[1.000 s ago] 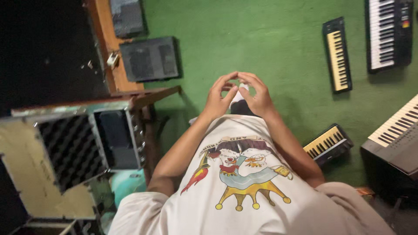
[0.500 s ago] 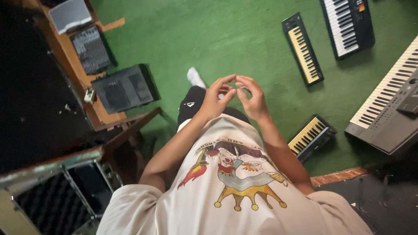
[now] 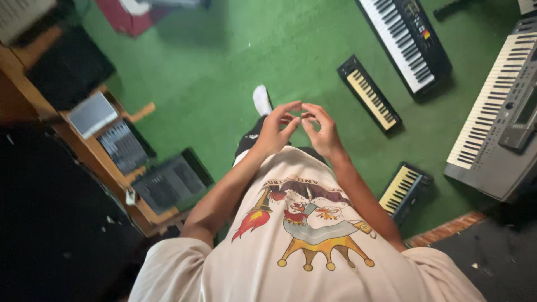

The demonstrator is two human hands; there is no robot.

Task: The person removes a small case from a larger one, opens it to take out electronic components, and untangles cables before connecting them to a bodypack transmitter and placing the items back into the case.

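The person is standing and looking straight down over a pale printed shirt [image 3: 313, 246], holding both hands together in front of the chest. The left hand [image 3: 275, 130] and the right hand [image 3: 320, 130] are meeting at the fingertips, fingers curled and half bent, thumbs angling in toward each other. Whether anything small is pinched between the fingertips cannot be told; nothing is showing there, and neither hand is gripping any of the things on the floor.

Below the hands, the green carpet [image 3: 224, 72] is spreading out, with a white-socked foot [image 3: 261, 99] showing just above the left hand. The nearest instrument, a small black keyboard with yellowish keys [image 3: 369, 92], is lying well apart from the right hand, up and to its right. Another small keyboard [image 3: 404, 189] is lying beside the right forearm. A long black keyboard [image 3: 405, 39] and a large grey keyboard [image 3: 498, 117] are lying farther right. To the left, a wooden shelf [image 3: 112, 168] is carrying flat grey audio boxes [image 3: 168, 182].
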